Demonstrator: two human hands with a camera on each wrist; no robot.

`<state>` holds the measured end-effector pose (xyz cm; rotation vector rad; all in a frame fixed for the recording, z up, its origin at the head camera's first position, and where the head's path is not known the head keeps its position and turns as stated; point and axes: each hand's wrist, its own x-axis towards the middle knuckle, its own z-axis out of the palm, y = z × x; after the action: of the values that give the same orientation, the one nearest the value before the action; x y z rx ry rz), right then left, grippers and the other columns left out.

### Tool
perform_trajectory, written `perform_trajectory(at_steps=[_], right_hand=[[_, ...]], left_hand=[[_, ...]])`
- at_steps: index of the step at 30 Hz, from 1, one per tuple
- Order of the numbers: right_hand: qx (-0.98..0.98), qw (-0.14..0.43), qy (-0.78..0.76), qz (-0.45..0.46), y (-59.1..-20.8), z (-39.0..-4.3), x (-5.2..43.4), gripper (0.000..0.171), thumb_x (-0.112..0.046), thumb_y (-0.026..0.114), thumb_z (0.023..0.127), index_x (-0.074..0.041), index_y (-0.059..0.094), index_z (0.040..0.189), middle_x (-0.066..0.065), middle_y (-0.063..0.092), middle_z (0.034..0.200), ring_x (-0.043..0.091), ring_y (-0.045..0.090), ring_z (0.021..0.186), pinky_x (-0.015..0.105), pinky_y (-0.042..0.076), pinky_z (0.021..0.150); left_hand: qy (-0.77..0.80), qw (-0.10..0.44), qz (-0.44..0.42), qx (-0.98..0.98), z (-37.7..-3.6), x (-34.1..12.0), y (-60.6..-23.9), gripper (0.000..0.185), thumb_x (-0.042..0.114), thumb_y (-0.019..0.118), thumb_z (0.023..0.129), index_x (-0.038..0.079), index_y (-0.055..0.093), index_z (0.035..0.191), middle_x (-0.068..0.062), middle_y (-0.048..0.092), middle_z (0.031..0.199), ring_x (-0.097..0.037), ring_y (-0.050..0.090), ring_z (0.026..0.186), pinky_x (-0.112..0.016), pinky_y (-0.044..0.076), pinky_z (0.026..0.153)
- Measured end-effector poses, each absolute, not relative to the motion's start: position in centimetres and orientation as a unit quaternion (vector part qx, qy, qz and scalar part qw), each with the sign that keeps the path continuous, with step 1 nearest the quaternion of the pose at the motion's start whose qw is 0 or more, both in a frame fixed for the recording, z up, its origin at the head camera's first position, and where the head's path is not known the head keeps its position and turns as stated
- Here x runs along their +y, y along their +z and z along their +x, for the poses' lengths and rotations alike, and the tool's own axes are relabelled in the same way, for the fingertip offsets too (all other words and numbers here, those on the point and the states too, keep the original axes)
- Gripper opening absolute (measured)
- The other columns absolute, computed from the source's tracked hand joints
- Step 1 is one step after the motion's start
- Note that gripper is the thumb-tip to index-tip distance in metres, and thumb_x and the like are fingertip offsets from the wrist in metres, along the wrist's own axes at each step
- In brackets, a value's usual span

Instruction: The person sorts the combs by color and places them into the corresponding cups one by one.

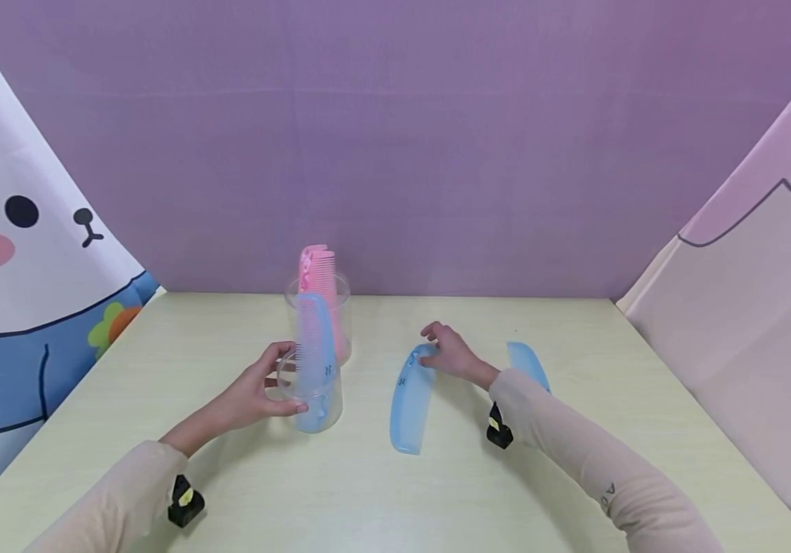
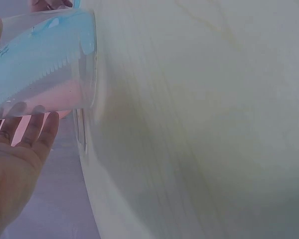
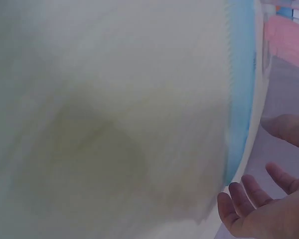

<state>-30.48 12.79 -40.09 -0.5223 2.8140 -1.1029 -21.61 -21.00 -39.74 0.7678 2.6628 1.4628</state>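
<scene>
Cupping the near clear cup (image 1: 316, 395) from its left side, my left hand (image 1: 252, 397) has its fingers and thumb curved round the wall, so that hand is grasping the cup where it stands upright on the pale table (image 1: 395, 491), left of centre. A blue comb (image 1: 316, 338) stands on end inside that cup, its teeth toward my left, its top rising well above the rim. Just behind, farther from me and touching or nearly touching, stands a second clear cup (image 1: 337, 307) holding pink combs (image 1: 319, 273) upright. In the left wrist view my fingers (image 2: 37, 130) lie along the cup's wall (image 2: 45, 64), with blue and pink showing through the plastic. To the right, my right hand (image 1: 452, 355) rests with loosely bent fingertips on the far end of a blue comb lying flat (image 1: 411, 399); it touches the comb rather than closing round it, and the right wrist view shows those fingers (image 3: 249, 199) spread and relaxed beside the comb's blue edge (image 3: 241, 99). Another flat blue comb (image 1: 527, 362) lies farther right, partly hidden behind my right sleeve (image 1: 575, 438). A purple backdrop (image 1: 395, 138) closes off the far side.
</scene>
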Motion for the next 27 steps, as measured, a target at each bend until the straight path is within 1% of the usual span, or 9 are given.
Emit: perform_trajectory(at_steps=[5, 11, 14, 18, 24, 27], right_hand=[[0.924, 0.045, -0.337, -0.174, -40.4, -30.3, 13.1, 0.05, -0.011, 0.072, 0.077, 0.001, 0.048, 0.12, 0.023, 0.05, 0.122, 0.035, 0.049, 0.111, 0.043, 0.046, 0.092], [0.93, 0.066, -0.317, -0.172, -40.3, -29.9, 13.2, 0.058, -0.019, 0.075, 0.075, -0.001, 0.048, 0.122, 0.02, 0.051, 0.124, 0.034, 0.044, 0.112, 0.045, 0.044, 0.094], [0.932, 0.074, -0.309, -0.174, -40.1, -29.9, 13.2, 0.059, -0.018, 0.076, 0.074, -0.001, 0.047, 0.122, 0.02, 0.051, 0.124, 0.034, 0.044, 0.113, 0.046, 0.043, 0.096], [0.935, 0.076, -0.299, -0.173, -40.3, -30.3, 13.2, 0.058, -0.015, 0.076, 0.073, -0.001, 0.048, 0.122, 0.019, 0.052, 0.123, 0.033, 0.044, 0.112, 0.046, 0.043, 0.096], [0.935, 0.092, -0.299, -0.169, -40.4, -31.0, 13.2, 0.057, -0.015, 0.077, 0.072, -0.006, 0.049, 0.122, 0.017, 0.052, 0.122, 0.031, 0.044, 0.112, 0.045, 0.042, 0.095], [0.932, 0.098, -0.302, -0.176, -40.2, -31.2, 13.3, 0.056, -0.016, 0.078, 0.071, -0.007, 0.051, 0.119, 0.018, 0.053, 0.12, 0.031, 0.044, 0.109, 0.046, 0.042, 0.093]], left_hand=[[0.468, 0.007, 0.245, 0.849, -21.6, -21.0, -39.7, 0.081, 0.021, 0.079, 0.07, 0.007, 0.029, 0.132, -0.015, 0.041, 0.129, -0.035, 0.049, 0.112, -0.043, 0.049, 0.086], [0.468, 0.007, 0.245, 0.849, -21.6, -21.0, -39.8, 0.08, 0.021, 0.079, 0.071, 0.007, 0.029, 0.132, -0.015, 0.041, 0.129, -0.035, 0.049, 0.112, -0.042, 0.049, 0.086], [0.471, 0.007, 0.246, 0.847, -21.6, -21.0, -39.8, 0.08, 0.02, 0.079, 0.07, 0.007, 0.029, 0.132, -0.016, 0.041, 0.129, -0.036, 0.048, 0.112, -0.044, 0.048, 0.086], [0.47, 0.006, 0.246, 0.848, -21.6, -21.0, -39.9, 0.08, 0.021, 0.079, 0.07, 0.007, 0.029, 0.132, -0.015, 0.041, 0.129, -0.036, 0.049, 0.112, -0.044, 0.048, 0.086], [0.47, 0.006, 0.25, 0.847, -21.7, -21.1, -39.9, 0.08, 0.021, 0.079, 0.071, 0.008, 0.029, 0.132, -0.015, 0.04, 0.129, -0.035, 0.048, 0.112, -0.043, 0.048, 0.086], [0.469, 0.006, 0.25, 0.847, -21.7, -21.1, -39.9, 0.08, 0.021, 0.079, 0.071, 0.008, 0.029, 0.132, -0.015, 0.04, 0.129, -0.035, 0.048, 0.112, -0.043, 0.048, 0.086]])
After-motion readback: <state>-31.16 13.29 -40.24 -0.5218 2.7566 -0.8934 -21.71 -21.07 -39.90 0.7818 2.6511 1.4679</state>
